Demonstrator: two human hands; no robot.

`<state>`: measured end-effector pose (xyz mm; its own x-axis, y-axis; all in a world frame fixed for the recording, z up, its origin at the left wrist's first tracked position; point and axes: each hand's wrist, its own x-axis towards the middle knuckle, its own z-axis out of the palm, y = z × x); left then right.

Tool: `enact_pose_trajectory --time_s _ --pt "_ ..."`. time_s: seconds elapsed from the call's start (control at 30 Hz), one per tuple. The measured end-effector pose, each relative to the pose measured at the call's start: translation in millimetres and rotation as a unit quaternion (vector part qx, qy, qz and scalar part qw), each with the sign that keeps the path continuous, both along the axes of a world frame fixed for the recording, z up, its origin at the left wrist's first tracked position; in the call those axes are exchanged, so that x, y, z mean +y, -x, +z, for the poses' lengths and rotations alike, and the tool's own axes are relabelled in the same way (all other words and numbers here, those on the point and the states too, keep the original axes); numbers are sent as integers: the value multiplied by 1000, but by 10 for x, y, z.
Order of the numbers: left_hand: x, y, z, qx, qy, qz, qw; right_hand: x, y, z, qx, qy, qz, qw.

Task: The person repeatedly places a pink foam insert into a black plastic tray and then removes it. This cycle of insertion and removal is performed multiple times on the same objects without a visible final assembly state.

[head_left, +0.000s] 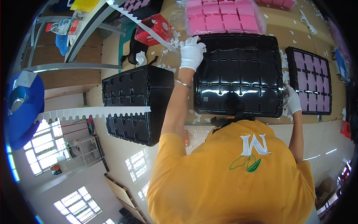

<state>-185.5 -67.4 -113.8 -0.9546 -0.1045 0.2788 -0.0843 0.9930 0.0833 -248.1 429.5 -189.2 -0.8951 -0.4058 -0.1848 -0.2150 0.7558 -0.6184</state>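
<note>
A large black plastic tray (238, 67), glossy and divided into ridged cells, lies in front of me on the brown work table. White gloves cover both my hands. At the tray's far left corner, my left hand (192, 54) has its fingers curled over the rim. My right hand (292, 100) grips the right edge near the front corner, its fingertips partly hidden by the rim. Just right of it lies a smaller-looking black tray filled with lilac blocks (311, 82). Beyond the large tray sit pink foam blocks (222, 16) in clear plastic film.
A tall stack of black trays (138, 104) stands at the left. Behind it are a red box (153, 30) and a black tape dispenser (136, 48). White paper scraps litter the table (287, 24). A notched white strip (97, 112) stretches from a blue reel (24, 108).
</note>
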Motion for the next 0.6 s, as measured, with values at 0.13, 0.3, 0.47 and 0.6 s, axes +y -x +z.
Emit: enact_pose_trajectory --time_s 0.13,0.3,0.47,0.6 --pt "-55 115 10 -13 -21 10 1000 -99 -49 147 -27 2 -19 999" --pt "-110 177 -57 -15 -8 11 1000 -93 -79 142 -1 12 -6 1000" --pt "11 46 75 27 3 -4 1000 -95 -108 101 -43 -1 -33 999" --pt "224 -446 134 143 5 34 989 29 -230 108 94 33 16 995"
